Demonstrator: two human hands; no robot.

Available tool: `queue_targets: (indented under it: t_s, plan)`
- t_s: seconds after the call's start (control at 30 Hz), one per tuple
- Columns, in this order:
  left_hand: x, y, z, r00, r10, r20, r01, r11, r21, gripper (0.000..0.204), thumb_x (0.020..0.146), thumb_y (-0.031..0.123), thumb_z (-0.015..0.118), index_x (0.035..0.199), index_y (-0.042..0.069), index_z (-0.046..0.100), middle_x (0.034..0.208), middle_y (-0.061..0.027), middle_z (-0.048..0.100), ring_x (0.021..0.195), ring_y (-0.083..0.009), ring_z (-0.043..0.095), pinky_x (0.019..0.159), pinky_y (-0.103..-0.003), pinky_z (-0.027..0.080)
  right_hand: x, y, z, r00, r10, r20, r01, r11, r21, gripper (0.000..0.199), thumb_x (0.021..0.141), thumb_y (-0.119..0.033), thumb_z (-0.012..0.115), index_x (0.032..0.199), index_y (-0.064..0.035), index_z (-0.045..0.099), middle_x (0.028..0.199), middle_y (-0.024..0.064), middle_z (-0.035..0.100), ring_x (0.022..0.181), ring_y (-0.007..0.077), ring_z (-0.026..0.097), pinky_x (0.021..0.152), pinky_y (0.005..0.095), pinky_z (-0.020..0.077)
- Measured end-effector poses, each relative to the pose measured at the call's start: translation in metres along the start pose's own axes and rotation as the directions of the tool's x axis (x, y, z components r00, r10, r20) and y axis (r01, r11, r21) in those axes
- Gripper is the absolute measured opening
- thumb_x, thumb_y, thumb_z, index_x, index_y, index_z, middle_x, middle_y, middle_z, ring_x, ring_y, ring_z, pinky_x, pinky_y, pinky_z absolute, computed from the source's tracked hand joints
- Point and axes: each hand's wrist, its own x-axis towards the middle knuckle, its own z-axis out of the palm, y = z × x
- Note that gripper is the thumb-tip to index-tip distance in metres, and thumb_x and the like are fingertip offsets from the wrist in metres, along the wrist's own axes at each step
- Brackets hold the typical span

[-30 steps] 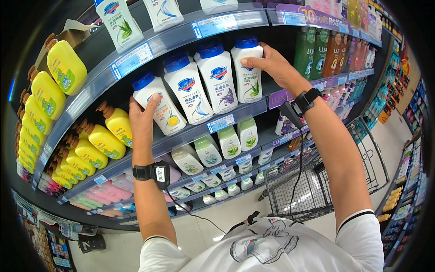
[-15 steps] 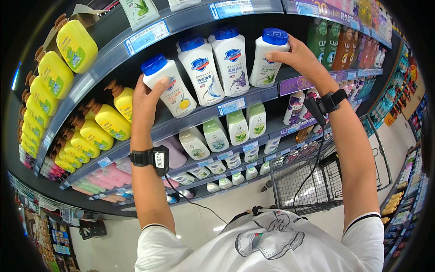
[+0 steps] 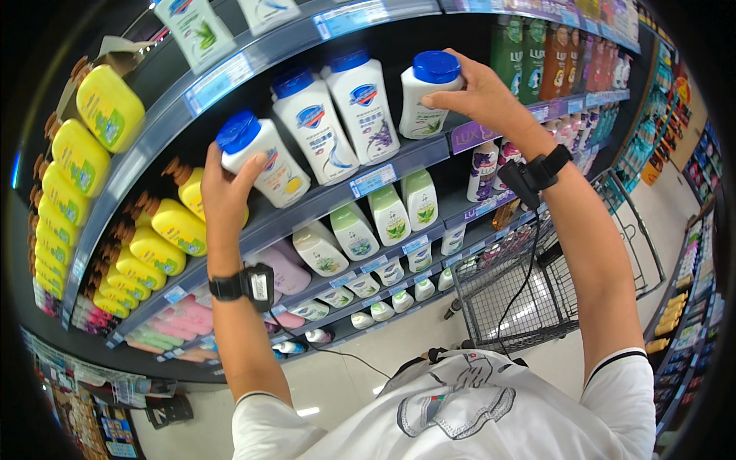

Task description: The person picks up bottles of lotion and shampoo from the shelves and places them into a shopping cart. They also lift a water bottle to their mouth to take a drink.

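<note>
Four white body wash bottles with blue caps stand in a row on the shelf. My left hand [image 3: 224, 184] grips the leftmost bottle [image 3: 280, 178], marked with a yellow fruit, thumb on its front. My right hand [image 3: 484, 93] holds the rightmost bottle [image 3: 418, 109], with green leaves on its label, by its upper side. Between them stand a bottle with a blue swirl [image 3: 318, 134] and a bottle with purple flowers [image 3: 368, 115], touched by neither hand. Both held bottles are at the shelf's front edge; my hands hide their outer sides.
Yellow pump bottles [image 3: 178, 224] line the shelves at left. White bottles with green caps [image 3: 389, 215] fill the shelf below. Dark green bottles [image 3: 506, 57] stand at upper right. A wire shopping cart [image 3: 529, 303] is beside me at right. Cables hang from both wrist bands.
The view has shifted, so the shelf's upper part appears farther left. Both hands keep their hold on the same two bottles, which show little movement along the shelf.
</note>
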Motion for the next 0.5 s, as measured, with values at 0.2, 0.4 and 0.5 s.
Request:
queue_targets:
  t_s: [0.2, 0.4, 0.5]
  plan:
    - [-0.035, 0.041, 0.004, 0.971, 0.137, -0.199, -0.149, 0.988, -0.047, 0.045, 0.090, 0.005, 0.078, 0.128, 0.003, 0.055, 0.117, -0.0071, 0.065, 0.105, -0.0143, 0.062, 0.094, -0.030, 0.050, -0.026, -0.046, -0.029, 0.973, -0.086, -0.213, 0.046, 0.982, -0.183, 0.053, 0.083, -0.032, 0.083, 0.125, -0.0066, 0.064, 0.108, 0.0097, 0.073, 0.099, 0.0185, 0.070, 0.086, 0.0330, 0.0559]
    - [-0.063, 0.068, 0.027, 0.997, 0.076, -0.025, -0.079, 0.975, -0.209, 0.070, 0.081, 0.011, 0.084, 0.140, -0.004, 0.049, 0.126, -0.0155, 0.065, 0.110, -0.0237, 0.066, 0.097, -0.036, 0.053, -0.101, -0.063, -0.083, 0.941, 0.180, -0.286, -0.185, 0.983, 0.009, 0.058, 0.081, -0.039, 0.082, 0.121, 0.0004, 0.065, 0.106, 0.0144, 0.074, 0.097, 0.0199, 0.073, 0.087, 0.0324, 0.0561]
    - [-0.081, 0.060, 0.087, 0.966, -0.073, 0.248, 0.138, 0.956, -0.258, 0.070, 0.078, 0.013, 0.086, 0.137, -0.004, 0.051, 0.122, -0.0123, 0.065, 0.110, -0.0211, 0.065, 0.098, -0.035, 0.051, -0.161, -0.038, -0.099, 0.881, 0.399, -0.256, -0.384, 0.917, 0.107, 0.049, 0.084, -0.030, 0.082, 0.121, -0.0022, 0.065, 0.104, 0.0090, 0.074, 0.094, 0.0159, 0.071, 0.086, 0.0309, 0.0555]
